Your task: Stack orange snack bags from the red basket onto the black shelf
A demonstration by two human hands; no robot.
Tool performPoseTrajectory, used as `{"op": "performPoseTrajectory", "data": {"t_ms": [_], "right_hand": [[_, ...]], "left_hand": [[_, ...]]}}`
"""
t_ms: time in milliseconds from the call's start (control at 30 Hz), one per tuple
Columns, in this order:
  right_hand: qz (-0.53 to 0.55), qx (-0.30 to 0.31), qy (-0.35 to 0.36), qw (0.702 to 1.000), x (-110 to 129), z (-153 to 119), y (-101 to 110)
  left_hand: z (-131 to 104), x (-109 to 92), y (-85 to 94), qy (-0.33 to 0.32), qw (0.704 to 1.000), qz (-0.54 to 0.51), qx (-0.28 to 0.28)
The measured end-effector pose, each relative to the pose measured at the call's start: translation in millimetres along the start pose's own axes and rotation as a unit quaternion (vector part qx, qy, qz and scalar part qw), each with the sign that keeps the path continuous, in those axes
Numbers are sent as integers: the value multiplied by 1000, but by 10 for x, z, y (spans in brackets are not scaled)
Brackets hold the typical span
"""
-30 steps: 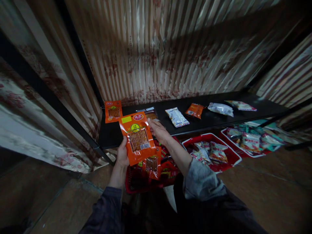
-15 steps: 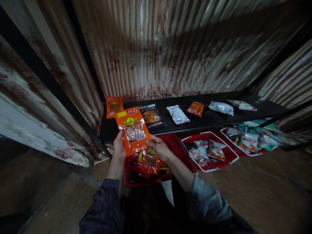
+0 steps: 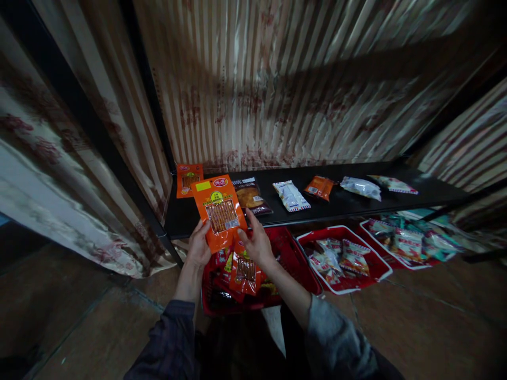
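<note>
In front of the shelf I hold up an orange snack packet [image 3: 203, 207] with a clear window showing thin brown sticks. My left hand [image 3: 199, 247] grips its lower left edge, thumb on the front. At the lower right edge, my right hand [image 3: 257, 244] has its thumb near the front and its fingers along the side. A similar orange packet [image 3: 245, 269] lies just below, in a red basket [image 3: 291, 256] among other packets. Behind the held packet, another orange packet [image 3: 188, 177] leans at the shelf's left end, beside a brown bag [image 3: 249, 195].
Along the black shelf [image 3: 273, 215] lie a white packet [image 3: 291, 195], a small orange bag [image 3: 320, 187], a silvery packet [image 3: 360, 187] and a flat packet [image 3: 393, 184]. Two more red baskets [image 3: 374, 279] of packets stand to the right. A dark post [image 3: 148, 84] rises at left.
The view has tilted slightly up, so the shelf and baskets sit lower. The held packet is more upright, and my right hand's fingers have straightened along its side.
</note>
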State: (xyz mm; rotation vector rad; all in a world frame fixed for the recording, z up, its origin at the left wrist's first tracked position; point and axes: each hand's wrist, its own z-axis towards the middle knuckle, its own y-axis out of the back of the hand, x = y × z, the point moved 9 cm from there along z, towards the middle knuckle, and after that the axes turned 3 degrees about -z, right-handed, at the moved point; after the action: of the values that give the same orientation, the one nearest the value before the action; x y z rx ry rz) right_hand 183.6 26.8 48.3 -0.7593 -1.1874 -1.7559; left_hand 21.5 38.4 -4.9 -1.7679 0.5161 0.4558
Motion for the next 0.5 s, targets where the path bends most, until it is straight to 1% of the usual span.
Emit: {"op": "performPoseTrajectory", "data": {"t_ms": [33, 67, 133, 167, 233, 300, 400, 467, 500], "right_hand": [[-52, -10, 39, 998, 125, 10, 0], [-81, -3, 69, 994, 237, 16, -43], [-90, 50, 100, 990, 403, 20, -205], [-79, 77, 101, 989, 456, 19, -287], [-41, 109, 80, 990, 509, 16, -408], [10, 117, 59, 991, 532, 12, -466], [108, 95, 32, 989, 511, 20, -455], [173, 69, 3, 983, 433, 40, -418], [204, 57, -16, 977, 375, 54, -401]], "left_hand": [[-7, -6, -24, -7, 1000, 0, 5], [-19, -8, -52, -12, 1000, 3, 13], [-59, -11, -104, -24, 999, 14, 33], [-84, -12, -128, -30, 998, 22, 46], [-145, -14, -199, -40, 994, 43, 90], [-213, -30, -285, -48, 986, 67, 143], [-284, -128, -382, -77, 972, 110, 192], [-289, -210, -419, -97, 964, 141, 204], [-271, -248, -417, -106, 962, 151, 201]]}}
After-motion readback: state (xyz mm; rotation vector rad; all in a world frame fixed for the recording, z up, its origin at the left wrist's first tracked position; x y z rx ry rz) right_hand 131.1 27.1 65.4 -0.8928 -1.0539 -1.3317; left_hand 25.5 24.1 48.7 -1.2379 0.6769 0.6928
